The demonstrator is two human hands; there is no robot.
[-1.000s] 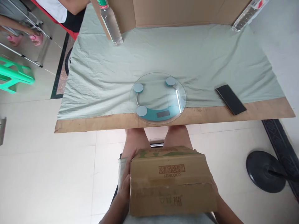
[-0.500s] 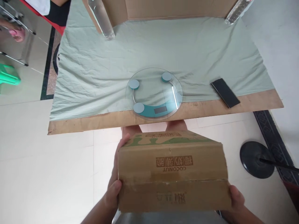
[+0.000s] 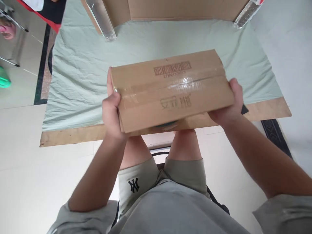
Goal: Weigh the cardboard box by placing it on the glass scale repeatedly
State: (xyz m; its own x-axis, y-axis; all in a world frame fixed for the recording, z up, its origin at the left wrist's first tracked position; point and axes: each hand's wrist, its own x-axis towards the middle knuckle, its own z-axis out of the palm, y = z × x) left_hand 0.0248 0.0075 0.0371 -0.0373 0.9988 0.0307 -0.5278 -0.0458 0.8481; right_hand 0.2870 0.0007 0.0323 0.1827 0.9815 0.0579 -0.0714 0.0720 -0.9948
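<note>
A brown cardboard box with red print and a taped seam is held up over the near part of the table, its right end tilted a little higher in view. My left hand grips its left end, thumb on the top face. At the right end my right hand clasps the box with the thumb along its edge. Beneath the box, a dark teal sliver of the glass scale peeks out; the rest of it is covered. A corner of the black phone shows beside my right hand.
A pale green cloth covers the table, whose bare wooden front edge faces me. Behind stands an upright cardboard panel, with a clear bottle at its left and another clear container at its right.
Both hands have carried the box forward and up from in front of the table to above its near edge. It now hides the scale and most of the phone.
</note>
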